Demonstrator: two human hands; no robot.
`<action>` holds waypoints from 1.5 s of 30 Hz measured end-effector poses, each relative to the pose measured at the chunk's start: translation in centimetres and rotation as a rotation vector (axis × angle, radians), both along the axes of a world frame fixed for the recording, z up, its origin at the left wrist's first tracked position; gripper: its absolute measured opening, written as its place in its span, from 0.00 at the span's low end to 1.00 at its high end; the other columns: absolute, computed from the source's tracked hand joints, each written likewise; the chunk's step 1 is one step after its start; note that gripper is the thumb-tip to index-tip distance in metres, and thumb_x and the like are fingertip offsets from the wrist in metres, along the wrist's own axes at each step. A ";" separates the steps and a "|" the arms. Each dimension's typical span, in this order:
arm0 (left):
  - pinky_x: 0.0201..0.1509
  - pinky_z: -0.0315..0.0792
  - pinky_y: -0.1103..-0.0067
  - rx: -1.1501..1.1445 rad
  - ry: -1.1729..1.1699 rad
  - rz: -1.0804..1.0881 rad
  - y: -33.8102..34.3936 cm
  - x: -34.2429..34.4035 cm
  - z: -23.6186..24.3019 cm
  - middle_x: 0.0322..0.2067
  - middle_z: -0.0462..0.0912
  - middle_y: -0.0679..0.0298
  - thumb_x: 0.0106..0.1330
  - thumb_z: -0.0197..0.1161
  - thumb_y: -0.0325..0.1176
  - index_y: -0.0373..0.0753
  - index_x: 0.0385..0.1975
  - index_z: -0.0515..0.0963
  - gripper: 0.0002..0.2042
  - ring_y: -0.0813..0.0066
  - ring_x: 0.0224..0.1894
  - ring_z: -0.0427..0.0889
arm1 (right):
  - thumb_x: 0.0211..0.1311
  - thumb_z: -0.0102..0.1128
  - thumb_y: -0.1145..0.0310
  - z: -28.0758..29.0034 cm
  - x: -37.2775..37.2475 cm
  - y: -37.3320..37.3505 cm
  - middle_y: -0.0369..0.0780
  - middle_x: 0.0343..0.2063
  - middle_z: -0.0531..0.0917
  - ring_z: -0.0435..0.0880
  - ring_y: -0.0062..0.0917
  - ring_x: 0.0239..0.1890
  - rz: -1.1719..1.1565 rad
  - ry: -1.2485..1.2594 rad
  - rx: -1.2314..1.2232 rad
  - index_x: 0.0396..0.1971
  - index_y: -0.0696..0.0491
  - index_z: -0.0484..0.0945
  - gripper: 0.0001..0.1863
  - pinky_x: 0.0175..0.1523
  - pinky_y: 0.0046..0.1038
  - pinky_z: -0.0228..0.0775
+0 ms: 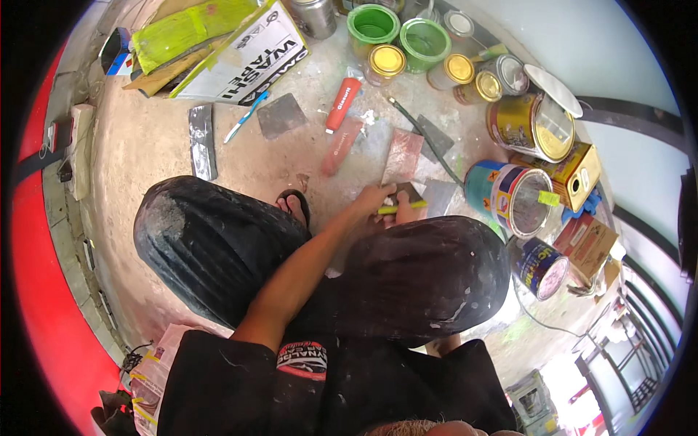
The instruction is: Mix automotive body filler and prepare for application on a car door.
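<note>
Above the right knee my two hands are close together. My left hand (pixel 373 198) is closed at the left edge of a small dark flat sheet (pixel 411 192). A narrow yellow-green bar (pixel 414 205) lies along the near side of that sheet. My right hand (pixel 404 212) pinches the bar and sheet, with its thumb up against them; the knee hides the rest of that hand. Whether the bar and sheet are one piece I cannot tell. Just beyond is a reddish sanding sheet (pixel 402 155) on the floor, with a grey sheet (pixel 440 196) to the right.
Red flat tools (pixel 342 105), a blue-and-white pen-like tool (pixel 246 118) and dark strips (pixel 203 142) lie on the floor. Green tubs (pixel 425 45), a gold can (pixel 520 123) and a blue can (pixel 488 190) line the right. A cardboard box (pixel 251 54) stands at far left.
</note>
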State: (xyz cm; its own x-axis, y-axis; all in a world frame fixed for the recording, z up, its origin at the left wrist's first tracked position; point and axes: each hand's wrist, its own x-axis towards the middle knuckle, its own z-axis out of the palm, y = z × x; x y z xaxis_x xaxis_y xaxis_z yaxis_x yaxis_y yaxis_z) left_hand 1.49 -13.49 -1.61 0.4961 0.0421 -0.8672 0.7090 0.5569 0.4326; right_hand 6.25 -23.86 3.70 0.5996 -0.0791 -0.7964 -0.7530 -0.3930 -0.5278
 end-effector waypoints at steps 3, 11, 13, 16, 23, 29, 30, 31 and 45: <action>0.11 0.60 0.76 0.108 -0.002 -0.029 -0.2 0.6 0.5 0.13 0.76 0.61 0.68 0.57 0.48 0.34 0.21 0.78 0.21 0.72 0.09 0.71 | 0.61 0.57 0.64 -0.2 0.3 0.2 0.43 0.18 0.81 0.78 0.29 0.11 0.085 -0.160 0.100 0.30 0.59 0.81 0.12 0.13 0.30 0.67; 0.12 0.64 0.74 0.141 -0.024 0.061 0.0 -0.1 0.3 0.15 0.78 0.60 0.66 0.59 0.48 0.30 0.25 0.80 0.22 0.72 0.11 0.73 | 0.61 0.57 0.65 0.9 0.2 1.1 0.41 0.16 0.80 0.80 0.28 0.14 -0.016 -0.021 0.076 0.26 0.60 0.79 0.12 0.16 0.29 0.66; 0.12 0.64 0.74 0.156 -0.048 0.039 0.7 0.2 -0.2 0.15 0.78 0.60 0.66 0.59 0.48 0.30 0.25 0.80 0.22 0.72 0.11 0.73 | 0.62 0.59 0.64 0.9 1.2 2.2 0.41 0.17 0.80 0.79 0.27 0.14 0.094 -0.191 0.139 0.31 0.61 0.79 0.12 0.15 0.28 0.67; 0.11 0.64 0.74 0.174 -0.027 0.054 1.0 0.8 -0.2 0.15 0.78 0.58 0.67 0.58 0.50 0.30 0.24 0.79 0.24 0.70 0.11 0.74 | 0.63 0.59 0.62 -2.4 0.9 0.5 0.42 0.20 0.81 0.80 0.29 0.15 -0.049 -0.111 0.256 0.38 0.61 0.77 0.15 0.14 0.29 0.70; 0.40 0.73 0.67 1.268 -0.676 -0.431 1.1 4.0 4.6 0.36 0.78 0.52 0.58 0.67 0.42 0.36 0.38 0.78 0.17 0.59 0.42 0.79 | 0.60 0.65 0.55 -5.5 3.7 -7.3 0.49 0.30 0.83 0.82 0.35 0.18 -0.366 -0.316 0.064 0.43 0.61 0.75 0.24 0.17 0.32 0.75; 0.53 0.68 0.64 1.446 -0.764 -0.975 -0.4 4.3 4.5 0.51 0.72 0.56 0.46 0.74 0.37 0.39 0.42 0.76 0.22 0.55 0.56 0.69 | 0.58 0.66 0.50 -3.9 4.7 -7.0 0.54 0.35 0.82 0.83 0.39 0.18 -0.466 -0.268 0.085 0.53 0.67 0.65 0.37 0.19 0.34 0.77; 0.53 0.68 0.65 1.430 -0.767 -0.934 -0.3 4.6 4.7 0.48 0.74 0.57 0.45 0.75 0.36 0.39 0.41 0.77 0.22 0.55 0.54 0.71 | 0.59 0.67 0.51 -4.0 5.3 -7.7 0.54 0.35 0.82 0.84 0.39 0.19 -0.366 -0.206 -0.028 0.53 0.67 0.64 0.37 0.20 0.35 0.78; 0.53 0.68 0.65 1.429 -0.772 -0.933 -0.1 4.9 4.7 0.48 0.74 0.57 0.45 0.75 0.36 0.39 0.41 0.77 0.22 0.55 0.54 0.71 | 0.59 0.67 0.53 -4.2 5.6 -8.2 0.54 0.35 0.81 0.84 0.39 0.20 -0.265 -0.142 -0.139 0.54 0.67 0.63 0.37 0.20 0.35 0.79; 0.42 0.74 0.68 1.217 -0.892 -0.342 1.9 5.6 8.5 0.35 0.81 0.58 0.55 0.69 0.36 0.40 0.35 0.79 0.11 0.56 0.40 0.80 | 0.59 0.68 0.55 -5.6 4.4 -5.0 0.44 0.39 0.83 0.84 0.33 0.35 -0.482 -0.278 0.226 0.54 0.59 0.73 0.29 0.30 0.34 0.81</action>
